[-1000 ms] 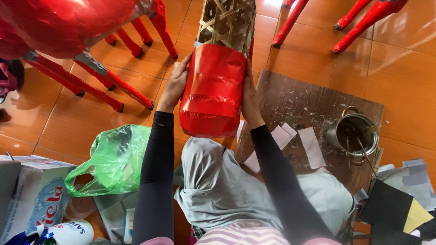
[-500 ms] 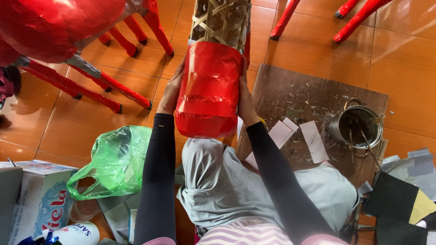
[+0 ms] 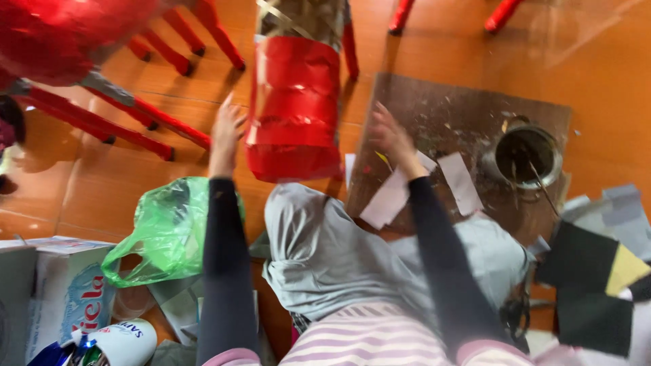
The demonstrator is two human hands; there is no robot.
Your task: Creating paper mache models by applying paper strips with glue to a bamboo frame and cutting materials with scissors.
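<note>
A tall woven bamboo frame wrapped in shiny red paper stands in front of my knees. My left hand hovers open just left of it, fingers spread, not touching. To its right my right hand is off the frame, blurred, over a dark brown board where white paper strips lie. Both arms wear dark sleeves. Grey cloth covers my lap.
A metal pot with a stick sits on the board. A green plastic bag lies at the left, a cardboard box further left. Red chair legs stand behind. Black, grey and yellow paper sheets lie right.
Both hands let go of the red-wrapped frame and moved apart. The right hand swung out over the board. The camera moved closer.
</note>
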